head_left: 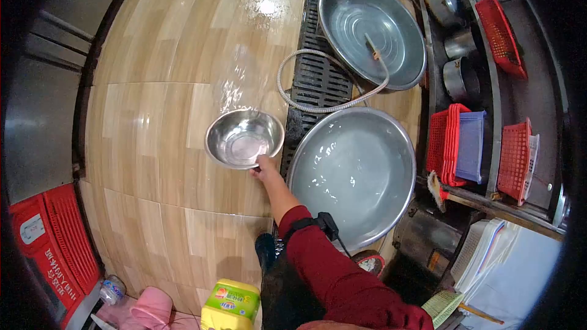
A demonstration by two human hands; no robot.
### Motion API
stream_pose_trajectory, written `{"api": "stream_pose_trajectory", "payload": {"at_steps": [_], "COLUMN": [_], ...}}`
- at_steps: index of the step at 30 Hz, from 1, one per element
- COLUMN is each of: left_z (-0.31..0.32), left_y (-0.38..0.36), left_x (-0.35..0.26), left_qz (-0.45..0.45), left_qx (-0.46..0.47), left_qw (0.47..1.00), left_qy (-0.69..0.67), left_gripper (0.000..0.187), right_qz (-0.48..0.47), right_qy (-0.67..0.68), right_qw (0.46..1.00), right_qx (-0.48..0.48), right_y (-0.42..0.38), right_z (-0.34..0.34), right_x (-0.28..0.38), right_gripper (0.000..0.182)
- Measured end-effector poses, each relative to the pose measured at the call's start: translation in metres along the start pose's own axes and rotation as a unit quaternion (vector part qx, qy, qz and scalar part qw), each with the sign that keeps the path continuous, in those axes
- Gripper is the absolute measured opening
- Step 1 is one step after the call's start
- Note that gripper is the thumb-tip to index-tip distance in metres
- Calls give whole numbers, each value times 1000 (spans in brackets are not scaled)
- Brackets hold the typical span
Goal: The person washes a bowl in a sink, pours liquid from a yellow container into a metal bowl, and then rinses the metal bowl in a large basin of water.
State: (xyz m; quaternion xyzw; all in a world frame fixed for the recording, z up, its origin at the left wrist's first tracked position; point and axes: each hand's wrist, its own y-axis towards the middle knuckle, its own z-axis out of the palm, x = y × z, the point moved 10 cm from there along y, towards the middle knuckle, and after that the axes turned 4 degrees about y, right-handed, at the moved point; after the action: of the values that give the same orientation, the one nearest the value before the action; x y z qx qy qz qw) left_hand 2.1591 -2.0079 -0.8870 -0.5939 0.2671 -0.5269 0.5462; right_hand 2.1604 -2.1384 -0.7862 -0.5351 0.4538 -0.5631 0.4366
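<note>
My right hand (264, 168), at the end of a dark red sleeve, is closed on the near rim of a shiny metal basin (227, 154). The basin is held over the wood-patterned tile floor, its inside facing up and slightly away. A splash of water (235, 88) shows just beyond its far rim. To the right of this hand stands a large metal tub (354, 177) holding water. Behind it is a second large tub (342, 18), with the end of a ribbed hose (292, 64) inside. My left hand is out of view.
A black drain grate (315, 79) runs beside the tubs. At right, shelves carry pots (460, 78), red baskets (445, 143) and a blue basket (469, 146). A yellow-green container (231, 305) and a pink bucket (153, 307) stand near the bottom. The floor farther off looks wet.
</note>
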Motion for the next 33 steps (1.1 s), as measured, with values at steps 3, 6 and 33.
{"api": "stream_pose_trajectory", "payload": {"at_steps": [3, 6, 33], "left_z": [16, 59, 271], "left_y": [-57, -169, -328], "left_x": [-63, -159, -52], "left_qz": [24, 83, 180], "left_qx": [-6, -44, -84], "left_qw": [989, 815, 117], "left_qy": [149, 572, 973], "left_gripper": [37, 37, 44], "right_qz": [-34, -12, -46], "right_qy": [-167, -241, 247], "right_qw": [984, 970, 884], "right_qx": [-53, -5, -395], "right_y": [-12, -24, -82], "right_z": [-40, -86, -436], "right_x": [13, -26, 2], "right_gripper": [23, 16, 35]}}
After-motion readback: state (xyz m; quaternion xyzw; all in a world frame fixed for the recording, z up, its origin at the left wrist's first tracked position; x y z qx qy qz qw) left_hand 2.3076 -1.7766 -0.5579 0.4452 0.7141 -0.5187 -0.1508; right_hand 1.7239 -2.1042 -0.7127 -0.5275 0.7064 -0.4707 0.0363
